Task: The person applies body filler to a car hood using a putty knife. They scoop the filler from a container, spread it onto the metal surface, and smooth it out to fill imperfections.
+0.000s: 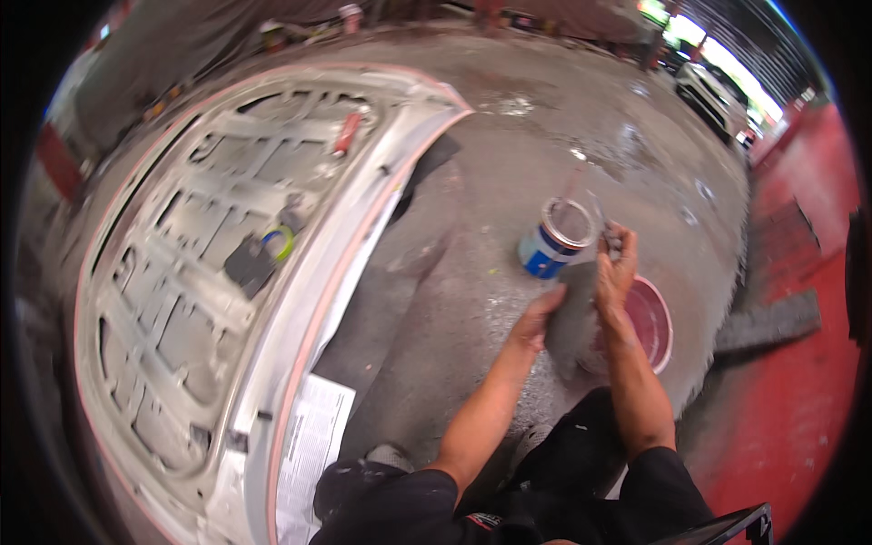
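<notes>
My left hand [542, 316] is closed on the upper left edge of a dark grey sheet [572, 329], which looks like sandpaper and is blurred. Alongside the sheet's right edge, my right hand [618, 271] is raised with its fingers curled; something small and grey shows at the fingertips, too blurred to name. Just beyond the hands stands an open paint can [545, 252] with a blue label and a stick rising from it. A pink bucket [668, 341] is partly hidden behind my right forearm.
A large pale car hood [173, 336] lies underside up on the left, bearing a red tool [347, 133], a roll of yellow-green tape [280, 242] and a dark pad [250, 265]. Printed paper [318, 422] lies beside its edge. Wet patches [590, 136] mark the floor; a grey slab [767, 325] lies right.
</notes>
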A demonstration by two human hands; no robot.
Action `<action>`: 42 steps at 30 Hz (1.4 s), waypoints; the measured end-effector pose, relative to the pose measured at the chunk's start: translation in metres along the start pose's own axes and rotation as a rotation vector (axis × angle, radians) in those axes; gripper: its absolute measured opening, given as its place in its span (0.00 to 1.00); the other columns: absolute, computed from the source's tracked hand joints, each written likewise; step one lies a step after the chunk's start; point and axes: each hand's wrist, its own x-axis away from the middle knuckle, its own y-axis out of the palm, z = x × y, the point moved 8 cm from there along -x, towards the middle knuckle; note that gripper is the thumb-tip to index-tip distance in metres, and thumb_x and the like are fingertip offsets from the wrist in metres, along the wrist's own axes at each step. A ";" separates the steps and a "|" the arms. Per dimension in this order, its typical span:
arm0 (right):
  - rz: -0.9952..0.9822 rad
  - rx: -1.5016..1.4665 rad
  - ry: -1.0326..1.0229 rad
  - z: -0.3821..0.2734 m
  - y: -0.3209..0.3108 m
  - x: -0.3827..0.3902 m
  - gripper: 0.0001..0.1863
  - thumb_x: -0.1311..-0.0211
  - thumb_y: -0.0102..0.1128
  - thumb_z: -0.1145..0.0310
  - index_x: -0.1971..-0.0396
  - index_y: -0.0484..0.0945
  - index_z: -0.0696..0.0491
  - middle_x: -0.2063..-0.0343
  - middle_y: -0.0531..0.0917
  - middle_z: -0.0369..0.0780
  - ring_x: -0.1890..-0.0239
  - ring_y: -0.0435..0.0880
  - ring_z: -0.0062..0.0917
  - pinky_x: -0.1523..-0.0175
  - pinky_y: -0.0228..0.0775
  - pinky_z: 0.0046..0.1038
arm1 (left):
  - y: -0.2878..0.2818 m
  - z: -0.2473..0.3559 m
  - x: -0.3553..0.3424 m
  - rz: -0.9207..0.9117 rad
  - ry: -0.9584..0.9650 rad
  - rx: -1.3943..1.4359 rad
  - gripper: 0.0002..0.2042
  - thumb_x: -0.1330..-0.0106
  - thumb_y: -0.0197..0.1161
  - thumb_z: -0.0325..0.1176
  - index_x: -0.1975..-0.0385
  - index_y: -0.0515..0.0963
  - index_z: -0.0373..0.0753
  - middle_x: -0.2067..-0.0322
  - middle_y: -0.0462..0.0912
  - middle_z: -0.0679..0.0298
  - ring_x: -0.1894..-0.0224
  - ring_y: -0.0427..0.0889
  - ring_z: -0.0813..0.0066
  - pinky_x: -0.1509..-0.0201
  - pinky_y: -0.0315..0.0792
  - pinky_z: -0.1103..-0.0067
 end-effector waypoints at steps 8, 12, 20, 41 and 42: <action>0.078 -0.021 0.217 0.001 -0.015 0.001 0.20 0.28 0.45 0.57 0.49 0.66 0.60 0.61 0.77 0.47 0.58 0.76 0.34 0.50 0.67 0.32 | 0.096 0.076 0.019 -0.156 0.216 -0.142 0.26 0.33 0.60 0.47 0.43 0.70 0.33 0.51 0.81 0.58 0.51 0.82 0.69 0.46 0.77 0.71; 0.226 0.164 0.096 0.006 -0.051 -0.009 0.27 0.28 0.44 0.55 0.44 0.64 0.65 0.52 0.74 0.51 0.53 0.74 0.34 0.46 0.64 0.32 | 0.098 0.124 0.019 -0.112 0.393 0.049 0.24 0.32 0.59 0.49 0.47 0.73 0.35 0.54 0.82 0.60 0.53 0.83 0.68 0.47 0.77 0.70; -0.048 0.178 -0.095 -0.109 0.030 -0.049 0.23 0.30 0.51 0.56 0.49 0.71 0.63 0.61 0.78 0.44 0.62 0.78 0.25 0.58 0.70 0.25 | 0.040 0.112 0.034 0.291 0.492 0.340 0.20 0.32 0.59 0.45 0.47 0.74 0.38 0.53 0.81 0.63 0.52 0.82 0.69 0.45 0.75 0.69; -0.900 -0.463 0.638 -0.010 0.200 0.010 0.27 0.27 0.43 0.52 0.47 0.73 0.62 0.53 0.80 0.45 0.54 0.80 0.27 0.46 0.72 0.29 | -0.029 0.159 0.048 0.595 0.455 -0.238 0.34 0.32 0.59 0.51 0.37 0.60 0.30 0.40 0.68 0.54 0.38 0.67 0.65 0.39 0.67 0.70; -0.875 -0.496 0.638 -0.001 0.194 0.006 0.27 0.27 0.43 0.52 0.47 0.73 0.62 0.53 0.80 0.44 0.54 0.80 0.27 0.47 0.72 0.29 | -0.041 0.156 0.047 0.644 0.450 -0.287 0.38 0.33 0.58 0.54 0.35 0.56 0.29 0.37 0.63 0.52 0.35 0.63 0.63 0.37 0.66 0.68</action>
